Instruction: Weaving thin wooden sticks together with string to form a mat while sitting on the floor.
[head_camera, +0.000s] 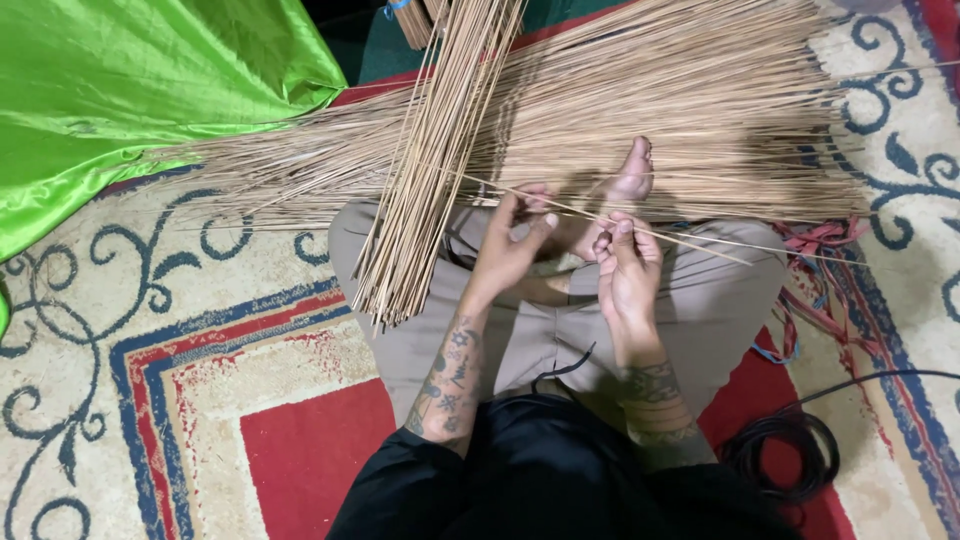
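A person sits cross-legged on a patterned carpet (150, 330), both hands raised over the lap and working thin tan sticks. The left hand (515, 245) is closed in a pinch, thumb against fingertips, on a single stick (640, 228) that runs slantwise to the right across the knee. The right hand (628, 270) is also curled nearly shut, its fingertips gripping the same stick just beside the left. A bundle (420, 170) of sticks leans upright against the left knee, its cut ends resting on the trouser leg. Behind the hands a wide pile (700, 110) of loose sticks lies fanned across the carpet, with a bare foot (632, 175) pressed against it. Green cloth (120, 90) is heaped at upper left; a coiled black cable (785, 455) lies at lower right, near red ribbons (815, 270).
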